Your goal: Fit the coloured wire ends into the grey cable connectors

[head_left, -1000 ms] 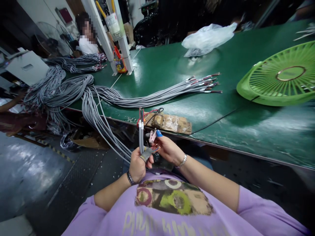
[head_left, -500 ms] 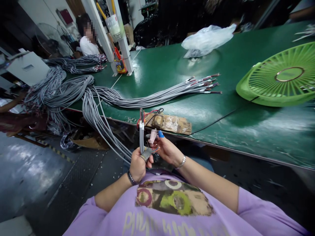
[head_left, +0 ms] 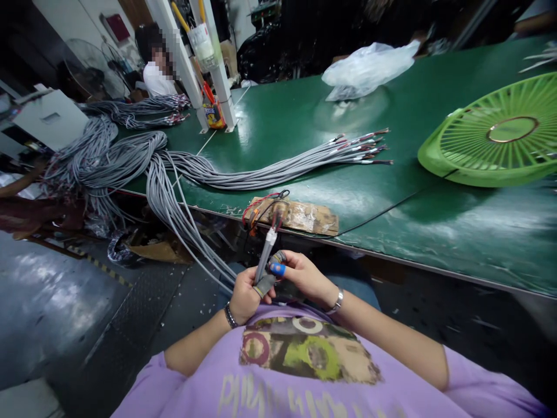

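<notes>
My left hand (head_left: 243, 297) is closed around a few grey cables (head_left: 264, 256) at the table's front edge, a grey cover on its thumb. White sleeves and dark and reddish wire ends show at the cables' upper tips, which lean up to the right. Close against them, my right hand (head_left: 304, 277) is pinched, with a blue wrap on one digit and a grey cover on another. What lies between its fingertips is hidden. Just beyond the cable tips is a worn wooden block (head_left: 311, 217) with red and black wires (head_left: 261, 203) at its left end.
A bundle of grey cables (head_left: 270, 179) lies across the green table (head_left: 278, 122), joined to coils (head_left: 117, 159) at the left. A green fan (head_left: 456, 165) stands right, its black cord (head_left: 383, 210) running to the block. Farther back are a plastic bag (head_left: 369, 69), a white post (head_left: 224, 98) and a seated person (head_left: 159, 78).
The held cables have tilted from upright to leaning right, their tips now before the wooden block. My right hand has come down against them; the pale pinkish piece at its fingers is no longer visible.
</notes>
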{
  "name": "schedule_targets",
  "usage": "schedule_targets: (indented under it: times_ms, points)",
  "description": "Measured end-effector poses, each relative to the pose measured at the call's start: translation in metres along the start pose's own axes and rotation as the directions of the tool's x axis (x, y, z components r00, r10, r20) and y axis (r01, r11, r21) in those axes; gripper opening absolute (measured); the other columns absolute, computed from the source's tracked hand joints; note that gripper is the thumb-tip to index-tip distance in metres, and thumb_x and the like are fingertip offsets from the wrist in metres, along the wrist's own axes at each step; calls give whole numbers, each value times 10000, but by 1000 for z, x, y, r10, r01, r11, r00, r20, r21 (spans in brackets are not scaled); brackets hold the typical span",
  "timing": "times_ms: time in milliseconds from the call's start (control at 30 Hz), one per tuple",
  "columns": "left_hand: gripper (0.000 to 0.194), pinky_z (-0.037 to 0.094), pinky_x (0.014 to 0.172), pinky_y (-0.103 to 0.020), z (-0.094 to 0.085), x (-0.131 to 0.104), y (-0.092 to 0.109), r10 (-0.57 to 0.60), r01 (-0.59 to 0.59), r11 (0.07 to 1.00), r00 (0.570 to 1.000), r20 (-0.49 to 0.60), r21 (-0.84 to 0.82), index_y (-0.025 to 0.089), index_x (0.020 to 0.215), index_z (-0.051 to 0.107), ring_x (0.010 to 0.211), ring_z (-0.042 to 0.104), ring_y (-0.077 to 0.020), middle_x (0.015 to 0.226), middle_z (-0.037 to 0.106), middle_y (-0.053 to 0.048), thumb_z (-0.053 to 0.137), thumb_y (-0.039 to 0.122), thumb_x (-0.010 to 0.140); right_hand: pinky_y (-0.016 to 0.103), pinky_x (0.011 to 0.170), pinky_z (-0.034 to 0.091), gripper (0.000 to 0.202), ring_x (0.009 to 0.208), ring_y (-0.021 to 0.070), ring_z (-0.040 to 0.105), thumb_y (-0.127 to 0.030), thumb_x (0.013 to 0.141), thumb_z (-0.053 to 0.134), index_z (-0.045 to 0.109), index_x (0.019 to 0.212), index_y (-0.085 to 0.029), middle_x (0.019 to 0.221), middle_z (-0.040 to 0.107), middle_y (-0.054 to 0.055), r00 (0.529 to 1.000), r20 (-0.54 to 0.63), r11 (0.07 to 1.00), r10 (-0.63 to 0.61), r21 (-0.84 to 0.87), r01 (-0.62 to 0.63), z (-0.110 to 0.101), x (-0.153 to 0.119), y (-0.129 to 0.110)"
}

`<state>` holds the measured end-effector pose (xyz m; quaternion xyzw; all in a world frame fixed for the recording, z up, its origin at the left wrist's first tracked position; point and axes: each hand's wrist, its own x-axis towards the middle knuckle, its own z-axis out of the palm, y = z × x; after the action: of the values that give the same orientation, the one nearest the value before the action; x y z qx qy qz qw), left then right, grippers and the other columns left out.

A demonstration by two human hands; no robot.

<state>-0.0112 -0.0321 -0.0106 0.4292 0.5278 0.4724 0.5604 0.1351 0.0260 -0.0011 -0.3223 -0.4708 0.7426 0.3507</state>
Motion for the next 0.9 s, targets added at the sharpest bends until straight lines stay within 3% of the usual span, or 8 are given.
schedule_targets:
  times_ms: [67, 267, 467, 633, 800, 900]
  points:
    - [317, 366, 373, -184, 0, 0, 0, 5, -5, 1000, 1000, -8, -6, 140, 696, 611, 363, 500, -77, 507, 612, 3, 676, 449, 732, 247, 582, 369, 320, 583, 97, 470, -427, 664, 745, 589, 727, -155, 645, 576, -17, 1000, -12, 1000, -3, -2, 3, 0, 0, -1]
    - [300, 320, 349, -169, 3, 4, 0, 2, -32, 985, 984, -175, -171, 156, 667, 567, 335, 465, -62, 485, 594, 24, 673, 427, 737, 249, 575, 346, 310, 559, 90, 436, -418, 657, 749, 591, 699, -155, 616, 550, -28, 999, -30, 999, -32, -4, 32, 1, 0, 1]
    - [311, 304, 348, -170, 4, 4, 1, -24, -6, 985, 984, -174, -170, 159, 675, 560, 331, 459, -62, 481, 588, 28, 682, 442, 720, 250, 580, 367, 316, 597, 106, 483, -428, 661, 739, 624, 791, -164, 703, 597, -3, 999, -24, 1000, 26, -2, -26, 2, 4, -1]
    - [351, 312, 353, -173, 5, 4, 0, -36, 17, 992, 987, -157, -123, 158, 678, 562, 338, 471, -69, 479, 585, 26, 694, 484, 684, 248, 558, 357, 290, 565, 103, 473, -411, 645, 747, 606, 707, -165, 628, 590, -11, 999, -39, 1000, 14, -9, -15, 4, 6, -1]
    - [313, 307, 353, -173, 5, 5, -1, 5, -35, 991, 974, -228, -131, 159, 644, 556, 340, 461, -62, 486, 595, 21, 671, 440, 722, 245, 544, 339, 274, 531, 92, 433, -401, 672, 720, 572, 670, -170, 561, 532, -41, 991, -131, 1000, -16, 5, 17, 8, 2, 6]
    - [286, 298, 345, -173, 5, 5, 1, 17, -63, 982, 968, -251, -177, 161, 651, 563, 338, 459, -65, 479, 595, 22, 677, 415, 712, 246, 561, 351, 286, 550, 94, 438, -414, 684, 717, 573, 680, -168, 582, 536, -35, 991, -128, 999, -32, 37, 37, 7, 4, 11]
